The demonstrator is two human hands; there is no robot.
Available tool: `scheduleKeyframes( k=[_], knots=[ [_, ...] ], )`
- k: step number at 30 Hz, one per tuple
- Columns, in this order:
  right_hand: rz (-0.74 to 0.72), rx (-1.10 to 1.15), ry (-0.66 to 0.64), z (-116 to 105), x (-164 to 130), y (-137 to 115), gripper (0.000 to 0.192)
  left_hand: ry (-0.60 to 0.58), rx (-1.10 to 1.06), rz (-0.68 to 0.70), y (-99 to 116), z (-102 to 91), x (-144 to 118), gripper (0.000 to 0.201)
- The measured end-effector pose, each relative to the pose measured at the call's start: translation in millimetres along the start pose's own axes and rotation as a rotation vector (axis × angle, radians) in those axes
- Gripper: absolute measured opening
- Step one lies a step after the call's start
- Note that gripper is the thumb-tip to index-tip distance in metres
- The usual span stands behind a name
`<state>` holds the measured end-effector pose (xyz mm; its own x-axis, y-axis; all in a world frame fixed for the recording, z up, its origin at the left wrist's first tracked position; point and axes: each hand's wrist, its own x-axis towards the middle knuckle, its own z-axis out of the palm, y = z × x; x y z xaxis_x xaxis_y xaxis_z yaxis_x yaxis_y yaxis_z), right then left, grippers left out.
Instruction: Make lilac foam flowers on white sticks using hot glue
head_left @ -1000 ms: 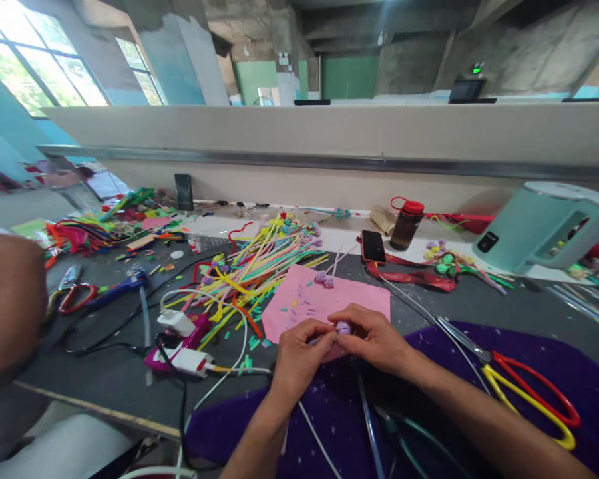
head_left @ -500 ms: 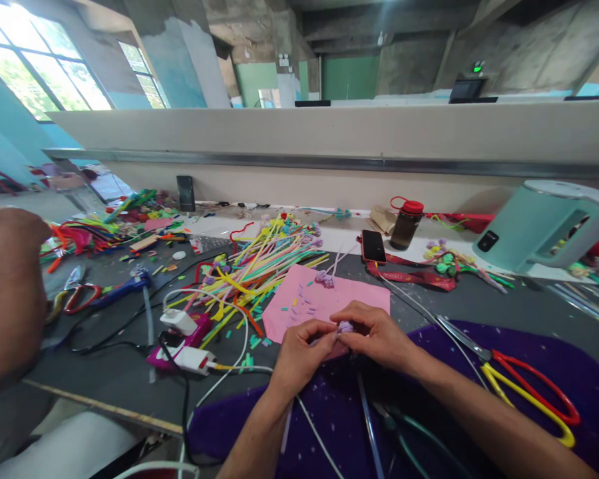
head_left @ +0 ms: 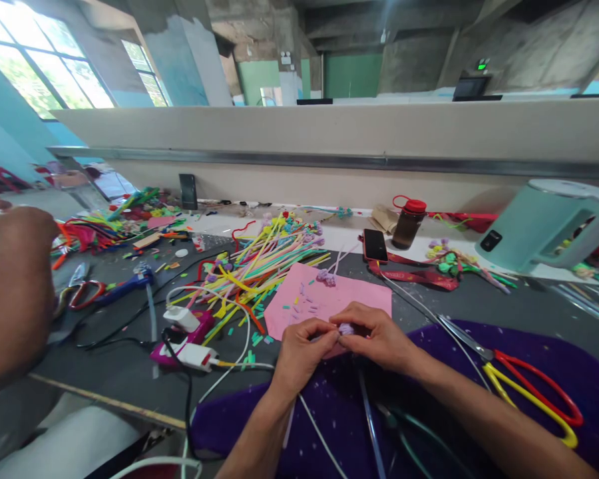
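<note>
A small fuzzy lilac pipe-cleaner piece is held low over the near edge of a pink sheet. My right hand pinches it between thumb and fingers. At its left side, my left hand is closed in a pinch, its fingertips meeting those of the right; they partly hide the piece. Farther up the sheet lies another lilac pipe-cleaner cluster with two stems, and short lilac clippings are scattered beside it. Beneath my forearms spreads a dark purple cloth.
Red-and-yellow scissors and dark-green-handled pliers lie at right. Left are piled pipe cleaners, a power strip with cables and a glue gun. Phone, bottle and kettle stand behind. Another person's arm reaches in.
My hands stay almost in the same place on the lilac piece. The other person's arm at the left has shifted slightly right, and the whole view has moved a little.
</note>
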<state>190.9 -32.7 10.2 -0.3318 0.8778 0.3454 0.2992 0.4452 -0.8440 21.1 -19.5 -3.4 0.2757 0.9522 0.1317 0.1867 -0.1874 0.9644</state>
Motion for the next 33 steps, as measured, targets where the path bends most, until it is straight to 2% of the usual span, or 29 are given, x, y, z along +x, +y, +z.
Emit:
scheduleKeyframes(
  k=[3, 6, 9, 14, 17, 20, 26, 29, 33],
  knots=[
    [0.098, 0.019, 0.023, 3, -1, 1, 0.029, 0.019, 0.018, 0.003, 0, 0.8, 0, 0.011],
    [0.168, 0.029, 0.019, 4, -2, 2, 0.019, 0.044, 0.049, 0.006, 1, 1.5, 0, 0.01],
    [0.171, 0.024, 0.011, 4, -1, 0, 0.016, 0.055, 0.065, 0.015, 3, 1.7, 0, 0.009],
    [0.127, 0.049, -0.004, 3, -1, -3, 0.028, 0.083, 0.079, 0.017, 4, 1.9, -1, 0.009],
    [0.115, 0.06, 0.018, 4, -2, -1, 0.016, 0.08, 0.1, 0.029, 4, 2.3, -1, 0.009],
    [0.156, 0.089, 0.025, 5, -2, 4, 0.007, 0.024, 0.09, 0.018, 5, 1.7, -1, 0.011],
    [0.229, 0.23, 0.008, 4, 0, 9, 0.009, -0.08, 0.018, -0.002, 6, -1.5, 0, 0.024],
    [0.245, 0.256, 0.011, 2, 1, 9, 0.009, -0.061, 0.01, -0.023, 4, -1.6, 1, 0.028],
    [0.255, 0.273, 0.009, -1, 1, 10, 0.013, -0.006, -0.066, -0.117, -2, -0.5, 2, 0.029]
  ],
)
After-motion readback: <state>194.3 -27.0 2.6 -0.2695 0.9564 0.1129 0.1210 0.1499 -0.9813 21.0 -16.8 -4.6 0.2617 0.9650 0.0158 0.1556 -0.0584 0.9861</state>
